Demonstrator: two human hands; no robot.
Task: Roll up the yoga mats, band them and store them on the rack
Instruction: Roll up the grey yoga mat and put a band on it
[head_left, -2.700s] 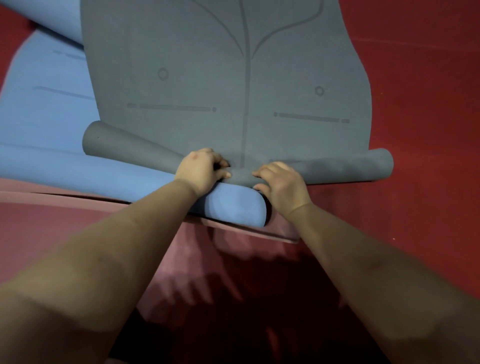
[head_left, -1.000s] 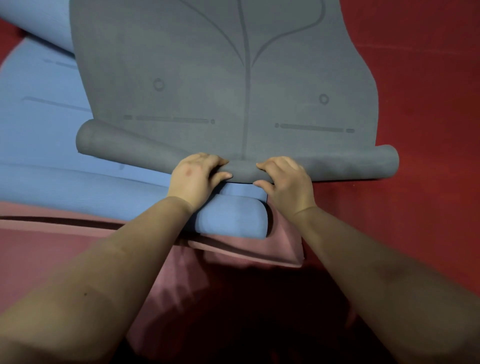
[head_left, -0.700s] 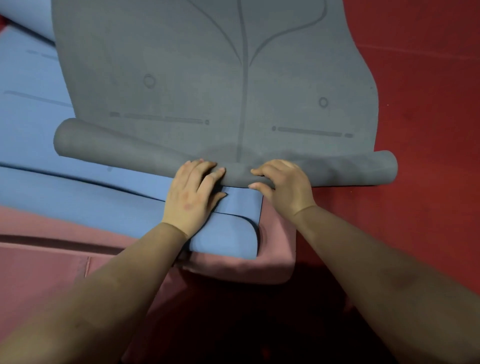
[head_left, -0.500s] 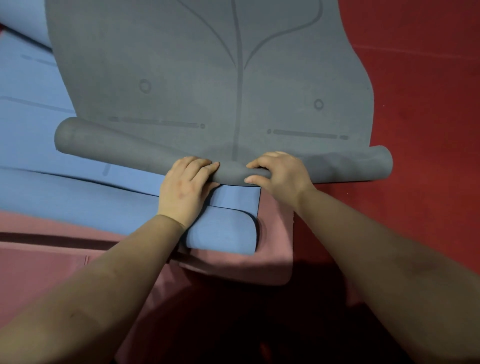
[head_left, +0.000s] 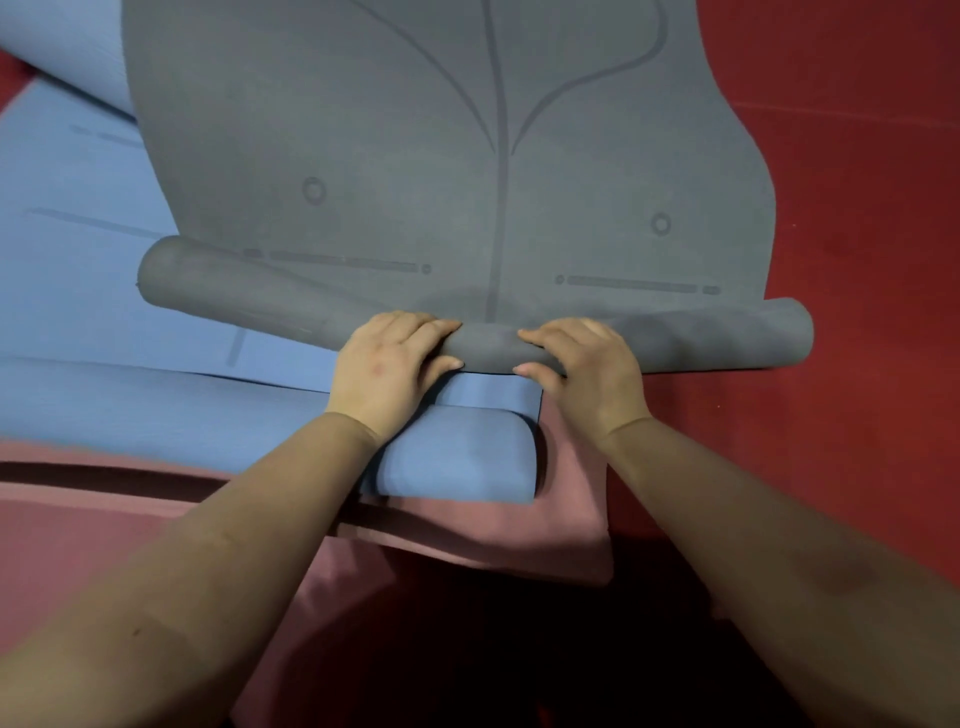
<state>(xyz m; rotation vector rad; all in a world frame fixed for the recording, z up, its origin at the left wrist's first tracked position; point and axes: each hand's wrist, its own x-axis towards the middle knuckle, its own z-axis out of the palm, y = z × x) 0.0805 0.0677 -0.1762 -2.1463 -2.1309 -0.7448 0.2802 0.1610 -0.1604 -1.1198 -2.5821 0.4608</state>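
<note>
Fingers (head_left: 434, 332) of the left hand (head_left: 387, 366) curl over the top of the rolled end of the grey yoga mat (head_left: 415, 156), with the thumb tucked against the near side of the roll, so the hand grips it. Far to the left, a blue yoga mat (head_left: 78, 291) lies flat on the floor under the grey one, its near edge folded into a soft rounded hump that shows between the two forearms. Nearer the person, a pink yoga mat (head_left: 467, 540) lies beneath the blue one, its corner poking out to the right. The grey roll (head_left: 701, 340) runs crosswise from the blue mat on the left to the red floor (head_left: 857, 208) on the right, thicker and a little skewed at its left end. Beyond the roll the rest of the grey mat stretches away flat, printed with a centre line, curved lines, small circles and dashes. Just right of the left hand, with a short bare stretch of roll between them, the right hand (head_left: 592, 371) grasps the roll the same way, fingers over the top and thumb underneath at the front. The mat's right edge waves where it meets the red floor.
</note>
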